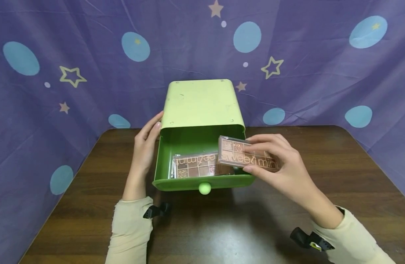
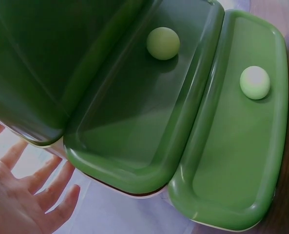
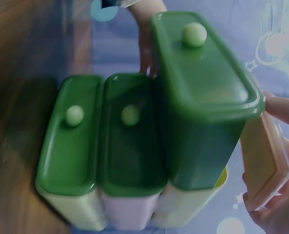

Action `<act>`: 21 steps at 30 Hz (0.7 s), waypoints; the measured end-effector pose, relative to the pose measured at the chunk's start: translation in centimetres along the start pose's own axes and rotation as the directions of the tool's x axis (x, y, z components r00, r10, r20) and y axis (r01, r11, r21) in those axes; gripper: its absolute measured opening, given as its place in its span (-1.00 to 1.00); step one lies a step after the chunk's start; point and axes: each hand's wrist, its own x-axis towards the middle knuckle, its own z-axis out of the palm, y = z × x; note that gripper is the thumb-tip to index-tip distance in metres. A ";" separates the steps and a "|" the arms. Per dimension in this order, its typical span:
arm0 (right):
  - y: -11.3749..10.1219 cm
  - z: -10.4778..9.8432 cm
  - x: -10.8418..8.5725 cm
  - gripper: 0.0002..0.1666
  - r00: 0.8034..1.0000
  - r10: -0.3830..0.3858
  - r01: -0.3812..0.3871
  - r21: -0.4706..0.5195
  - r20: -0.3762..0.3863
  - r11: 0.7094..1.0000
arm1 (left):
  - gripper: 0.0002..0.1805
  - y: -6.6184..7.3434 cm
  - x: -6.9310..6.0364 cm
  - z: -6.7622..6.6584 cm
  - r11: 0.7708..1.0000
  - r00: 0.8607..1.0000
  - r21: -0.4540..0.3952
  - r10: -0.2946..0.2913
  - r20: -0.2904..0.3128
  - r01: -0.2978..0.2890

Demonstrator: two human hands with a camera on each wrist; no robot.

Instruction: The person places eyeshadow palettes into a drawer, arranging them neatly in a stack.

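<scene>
A small chest of drawers (image 1: 200, 102) with a pale yellow-green top stands on the table, its green top drawer (image 1: 179, 184) pulled out. Inside the drawer lies an eyeshadow palette (image 1: 196, 170) with lettering on its clear lid; whether others lie under it I cannot tell. My right hand (image 1: 288, 161) pinches another eyeshadow palette (image 1: 233, 156) between thumb and fingers, tilted above the drawer's right side. In the right wrist view this palette (image 3: 261, 161) shows beside the drawer wall. My left hand (image 1: 143, 150) rests against the chest's left side, fingers extended and spread in the left wrist view.
Below the pulled-out drawer, two closed green drawers show, the middle one (image 2: 134, 112) and the bottom one (image 2: 232, 151), each with a round light-green knob. The chest stands on a dark wooden table (image 1: 202, 234). Behind it hangs a purple curtain (image 1: 196, 44) with stars and dots.
</scene>
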 end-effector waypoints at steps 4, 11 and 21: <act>-0.8 0.8 0.9 -0.49 0.999 0.015 -0.013 -0.033 0.042 0.999 | -0.56 0.0 0.0 0.1 1.000 1.000 -0.005 0.006 0.000 -0.006; -2.1 2.0 2.3 -0.56 0.986 0.097 -0.091 -0.048 0.132 0.995 | -0.56 0.0 0.0 0.1 1.000 1.000 -0.012 0.005 0.007 -0.005; -2.5 3.6 4.5 -0.57 0.951 0.125 -0.109 -0.071 0.282 0.991 | -0.56 0.1 0.0 0.1 1.000 1.000 -0.018 0.007 0.000 -0.007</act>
